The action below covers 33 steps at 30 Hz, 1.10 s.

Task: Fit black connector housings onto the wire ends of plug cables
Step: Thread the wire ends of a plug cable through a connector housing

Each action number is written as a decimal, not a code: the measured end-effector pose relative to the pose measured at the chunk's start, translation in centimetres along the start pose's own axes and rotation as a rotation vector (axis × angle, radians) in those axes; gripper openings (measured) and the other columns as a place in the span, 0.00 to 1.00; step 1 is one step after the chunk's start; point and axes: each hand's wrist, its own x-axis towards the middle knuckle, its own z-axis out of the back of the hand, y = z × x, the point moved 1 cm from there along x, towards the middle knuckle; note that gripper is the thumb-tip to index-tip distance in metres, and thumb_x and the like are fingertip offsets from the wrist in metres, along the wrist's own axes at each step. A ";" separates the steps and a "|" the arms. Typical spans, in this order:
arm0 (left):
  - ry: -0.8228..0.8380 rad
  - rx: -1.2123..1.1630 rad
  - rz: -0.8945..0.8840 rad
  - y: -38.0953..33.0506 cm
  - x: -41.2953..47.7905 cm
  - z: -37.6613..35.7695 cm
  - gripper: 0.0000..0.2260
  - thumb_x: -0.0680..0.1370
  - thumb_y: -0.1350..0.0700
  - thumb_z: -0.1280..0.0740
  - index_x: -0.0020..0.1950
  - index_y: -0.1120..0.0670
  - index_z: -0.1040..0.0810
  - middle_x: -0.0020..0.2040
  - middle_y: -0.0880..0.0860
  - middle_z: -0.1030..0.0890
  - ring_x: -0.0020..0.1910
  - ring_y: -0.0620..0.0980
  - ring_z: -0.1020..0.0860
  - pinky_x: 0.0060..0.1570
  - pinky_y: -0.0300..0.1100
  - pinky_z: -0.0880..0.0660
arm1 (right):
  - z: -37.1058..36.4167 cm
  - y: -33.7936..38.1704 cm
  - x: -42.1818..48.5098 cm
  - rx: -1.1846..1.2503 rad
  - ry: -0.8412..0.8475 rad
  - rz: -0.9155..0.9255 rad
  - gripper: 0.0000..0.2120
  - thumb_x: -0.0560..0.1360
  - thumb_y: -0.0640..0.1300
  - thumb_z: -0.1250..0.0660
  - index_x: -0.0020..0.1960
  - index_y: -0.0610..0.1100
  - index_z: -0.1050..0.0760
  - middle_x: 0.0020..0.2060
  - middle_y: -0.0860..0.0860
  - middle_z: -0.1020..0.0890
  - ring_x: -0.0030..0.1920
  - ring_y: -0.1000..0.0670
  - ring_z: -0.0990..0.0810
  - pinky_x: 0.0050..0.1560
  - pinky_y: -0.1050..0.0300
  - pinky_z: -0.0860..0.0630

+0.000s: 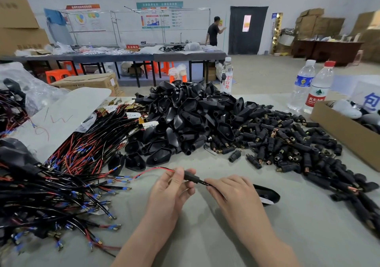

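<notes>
A slim black connector housing (pixel 191 177) lies lengthwise left to right, its red wire (pixel 153 170) trailing left. The left hand (pixel 170 190) pinches the housing; the right hand (pixel 230 192) pinches the cable (pixel 202 182) beside it.

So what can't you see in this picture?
Head view:
1. The cable end: under the right hand.
2. The housing behind that hand: half hidden by it.
3. The box at right: cut by the edge.
4. Wall posters: too small to read.

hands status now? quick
Left hand: pinching the housing.
Right hand: pinching the cable.
</notes>
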 end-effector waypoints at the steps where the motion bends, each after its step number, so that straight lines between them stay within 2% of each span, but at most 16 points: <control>1: 0.010 0.009 0.009 0.3 -0.1 -0.2 0.12 0.74 0.54 0.32 0.54 0.60 0.25 0.52 0.59 0.15 0.35 0.48 0.21 0.38 0.40 0.20 | 0.0 0.1 0.0 0.002 0.000 0.003 0.05 0.76 0.48 0.31 0.50 0.53 0.18 0.34 0.60 0.19 0.37 0.53 0.23 0.45 0.60 0.32; 6: -0.026 -0.008 -0.020 0.1 0.1 -0.1 0.12 0.74 0.54 0.33 0.53 0.60 0.24 0.51 0.58 0.15 0.35 0.47 0.21 0.38 0.40 0.20 | 0.6 0.2 0.2 0.016 -0.033 -0.040 0.07 0.74 0.51 0.31 0.49 0.53 0.17 0.36 0.61 0.17 0.40 0.53 0.21 0.50 0.58 0.33; 8: -0.054 -0.045 -0.037 -0.2 0.2 0.2 0.11 0.74 0.54 0.33 0.52 0.59 0.24 0.50 0.58 0.15 0.34 0.46 0.21 0.38 0.39 0.19 | 0.6 0.0 0.3 0.006 -0.030 -0.051 0.03 0.74 0.49 0.28 0.47 0.53 0.17 0.36 0.61 0.17 0.41 0.52 0.20 0.51 0.58 0.33; 11: -0.057 -0.055 -0.035 -0.3 0.1 0.2 0.11 0.74 0.53 0.33 0.52 0.59 0.23 0.51 0.58 0.15 0.35 0.46 0.21 0.38 0.39 0.19 | 0.5 0.0 0.1 0.026 0.001 -0.066 0.04 0.73 0.47 0.24 0.47 0.52 0.17 0.36 0.60 0.17 0.40 0.51 0.20 0.52 0.57 0.33; 18: -0.012 -0.001 -0.012 0.0 -0.1 -0.5 0.13 0.75 0.53 0.33 0.54 0.60 0.26 0.49 0.57 0.15 0.36 0.48 0.21 0.39 0.41 0.20 | 0.6 -0.1 0.1 0.057 -0.013 -0.036 0.04 0.75 0.45 0.26 0.49 0.51 0.17 0.38 0.60 0.17 0.40 0.52 0.21 0.52 0.57 0.32; 22: 0.030 0.013 0.002 0.5 -0.4 -0.9 0.13 0.75 0.54 0.33 0.53 0.61 0.26 0.49 0.59 0.16 0.36 0.50 0.20 0.39 0.43 0.19 | 0.3 0.5 0.2 0.068 -0.014 -0.017 0.06 0.76 0.49 0.33 0.48 0.52 0.17 0.37 0.61 0.17 0.40 0.53 0.22 0.52 0.59 0.32; 25: -0.013 -0.002 -0.025 0.4 -0.3 -0.7 0.11 0.74 0.53 0.33 0.51 0.59 0.26 0.48 0.60 0.15 0.35 0.50 0.21 0.39 0.42 0.19 | 0.6 0.3 0.4 0.137 0.040 -0.106 0.13 0.78 0.56 0.39 0.55 0.55 0.19 0.44 0.63 0.18 0.49 0.57 0.25 0.56 0.60 0.33; 27: -0.070 -0.038 -0.049 0.1 0.0 -0.2 0.10 0.74 0.53 0.34 0.49 0.58 0.26 0.47 0.59 0.15 0.34 0.48 0.21 0.38 0.41 0.19 | 0.7 -0.7 0.2 0.188 0.138 -0.203 0.19 0.79 0.64 0.44 0.64 0.58 0.25 0.54 0.66 0.23 0.58 0.59 0.30 0.61 0.60 0.35; 29: -0.115 -0.080 -0.065 -0.2 0.2 0.3 0.10 0.74 0.52 0.33 0.49 0.58 0.25 0.48 0.59 0.15 0.34 0.48 0.21 0.38 0.40 0.19 | 0.6 -1.8 -0.2 0.239 0.221 -0.268 0.24 0.77 0.68 0.47 0.68 0.61 0.31 0.60 0.69 0.29 0.63 0.61 0.34 0.65 0.60 0.36; 33: -0.146 -0.092 -0.072 -0.3 0.2 0.6 0.11 0.73 0.52 0.33 0.49 0.57 0.25 0.48 0.58 0.15 0.34 0.47 0.20 0.38 0.40 0.19 | 0.1 -2.1 -0.5 0.322 0.280 -0.253 0.17 0.79 0.61 0.42 0.67 0.63 0.30 0.61 0.69 0.30 0.63 0.63 0.33 0.63 0.64 0.34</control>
